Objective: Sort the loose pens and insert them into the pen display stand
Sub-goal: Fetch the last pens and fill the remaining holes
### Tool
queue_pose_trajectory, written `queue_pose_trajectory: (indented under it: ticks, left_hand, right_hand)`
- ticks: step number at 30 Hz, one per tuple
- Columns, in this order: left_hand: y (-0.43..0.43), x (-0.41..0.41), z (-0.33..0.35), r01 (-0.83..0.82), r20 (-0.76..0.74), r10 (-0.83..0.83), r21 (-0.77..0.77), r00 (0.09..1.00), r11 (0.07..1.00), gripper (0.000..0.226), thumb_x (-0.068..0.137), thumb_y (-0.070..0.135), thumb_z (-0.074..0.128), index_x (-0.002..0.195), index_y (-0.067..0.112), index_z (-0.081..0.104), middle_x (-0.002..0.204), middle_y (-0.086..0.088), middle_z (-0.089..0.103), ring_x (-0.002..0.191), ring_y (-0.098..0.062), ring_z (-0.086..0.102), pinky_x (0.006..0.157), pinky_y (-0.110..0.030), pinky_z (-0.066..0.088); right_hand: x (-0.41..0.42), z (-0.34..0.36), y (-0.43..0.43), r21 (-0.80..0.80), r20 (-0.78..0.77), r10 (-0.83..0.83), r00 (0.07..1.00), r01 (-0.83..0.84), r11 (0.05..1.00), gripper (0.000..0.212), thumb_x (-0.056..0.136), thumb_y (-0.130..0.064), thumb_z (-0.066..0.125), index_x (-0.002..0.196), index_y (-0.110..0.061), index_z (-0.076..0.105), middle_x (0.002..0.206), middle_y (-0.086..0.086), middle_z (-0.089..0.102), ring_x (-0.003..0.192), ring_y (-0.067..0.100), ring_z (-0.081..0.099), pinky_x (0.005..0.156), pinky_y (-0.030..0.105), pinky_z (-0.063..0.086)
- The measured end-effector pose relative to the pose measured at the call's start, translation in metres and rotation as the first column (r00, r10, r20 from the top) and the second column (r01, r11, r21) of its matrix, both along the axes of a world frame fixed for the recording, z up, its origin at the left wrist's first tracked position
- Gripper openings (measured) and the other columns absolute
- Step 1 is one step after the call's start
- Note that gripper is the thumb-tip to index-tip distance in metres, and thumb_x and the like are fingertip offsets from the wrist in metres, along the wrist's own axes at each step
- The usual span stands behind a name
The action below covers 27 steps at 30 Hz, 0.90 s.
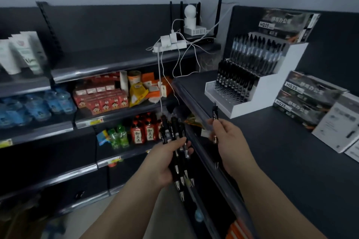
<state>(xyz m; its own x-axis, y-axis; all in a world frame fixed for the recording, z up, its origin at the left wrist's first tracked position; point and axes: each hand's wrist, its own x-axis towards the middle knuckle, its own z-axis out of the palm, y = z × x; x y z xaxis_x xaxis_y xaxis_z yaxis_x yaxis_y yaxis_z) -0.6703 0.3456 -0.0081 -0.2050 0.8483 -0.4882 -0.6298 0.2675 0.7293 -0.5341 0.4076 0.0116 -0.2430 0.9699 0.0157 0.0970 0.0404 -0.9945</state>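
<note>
Head view: left hand has its fingers clenched round a bundle of black pens, well left of and below the white pen display stand. Right hand pinches a single black pen upright, near the stand's front corner, at the dark tabletop edge. Stand's upper tiers hold pens.

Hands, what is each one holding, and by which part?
The left hand grips a bundle of black pens around their middles; the right hand holds a single pen at mid-barrel.
</note>
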Motion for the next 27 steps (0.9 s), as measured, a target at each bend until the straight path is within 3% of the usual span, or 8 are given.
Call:
queue_pose_trajectory:
  ticks: [4,8,11,14,20,25,27]
  left_hand:
    - [0.045,-0.054,0.008,0.073,-0.037,-0.073,-0.011,0.997,0.997,0.007,0.086,0.010,0.064,0.085,0.004,0.068,0.071,-0.007,0.071,0.064,-0.018,0.069,0.055,-0.029,0.053]
    - [0.089,-0.085,0.008,0.136,-0.066,-0.134,0.024,0.989,0.990,0.006,0.086,0.009,0.065,0.087,0.005,0.068,0.071,-0.006,0.071,0.063,-0.017,0.069,0.055,-0.027,0.053]
    - [0.119,-0.090,0.005,0.208,-0.040,-0.207,0.024,0.978,0.978,0.012,0.086,0.009,0.064,0.096,0.003,0.067,0.072,-0.006,0.071,0.062,-0.016,0.069,0.054,-0.026,0.054]
    - [0.155,-0.086,0.007,0.273,-0.019,-0.272,0.044,0.962,0.961,0.007,0.088,0.006,0.060,0.088,0.001,0.065,0.067,-0.007,0.067,0.057,-0.016,0.066,0.049,-0.023,0.054]
    - [0.229,-0.076,0.015,0.341,-0.105,-0.335,0.050,0.936,0.939,0.005,0.088,0.010,0.062,0.086,0.006,0.066,0.070,-0.004,0.070,0.064,-0.015,0.068,0.061,-0.027,0.052]
    - [0.275,-0.076,0.016,0.349,-0.153,-0.336,0.071,0.929,0.934,0.004,0.088,0.009,0.062,0.089,0.007,0.066,0.072,-0.004,0.071,0.067,-0.016,0.069,0.065,-0.027,0.054]
    - [0.289,-0.075,0.013,0.369,-0.146,-0.358,0.056,0.922,0.928,0.006,0.086,0.009,0.064,0.090,0.007,0.067,0.075,-0.004,0.072,0.070,-0.016,0.070,0.064,-0.028,0.054]
  right_hand:
    - [-0.034,0.008,0.036,0.102,0.089,-0.162,0.983,0.153,0.983,0.027,0.096,-0.029,0.051,0.076,-0.017,0.065,0.071,0.004,0.058,0.065,0.011,0.051,0.061,0.027,0.041]
    - [-0.048,0.013,0.066,0.211,0.156,-0.328,0.932,0.293,0.933,0.022,0.094,-0.024,0.055,0.075,-0.014,0.063,0.060,-0.001,0.054,0.052,0.006,0.043,0.051,0.021,0.037]
    - [-0.046,0.015,0.089,0.239,0.164,-0.432,0.887,0.389,0.889,0.007,0.093,-0.025,0.057,0.096,-0.020,0.060,0.078,-0.001,0.065,0.060,0.007,0.052,0.057,0.022,0.040]
    - [-0.036,0.018,0.118,0.276,0.150,-0.534,0.832,0.483,0.831,0.025,0.092,-0.026,0.058,0.115,-0.018,0.056,0.090,-0.004,0.066,0.080,0.013,0.062,0.066,0.023,0.044]
    - [-0.022,0.031,0.184,0.359,0.175,-0.622,0.763,0.539,0.762,0.023,0.093,-0.026,0.057,0.111,-0.012,0.060,0.082,-0.010,0.061,0.071,0.006,0.057,0.059,0.018,0.041]
    - [-0.029,0.036,0.222,0.407,0.223,-0.664,0.714,0.551,0.729,0.026,0.093,-0.026,0.057,0.116,-0.014,0.058,0.088,-0.010,0.060,0.085,0.014,0.060,0.078,0.032,0.051]
    - [-0.031,0.037,0.228,0.434,0.258,-0.676,0.690,0.542,0.719,0.025,0.093,-0.025,0.057,0.115,-0.014,0.059,0.088,-0.010,0.060,0.084,0.013,0.059,0.079,0.032,0.052]
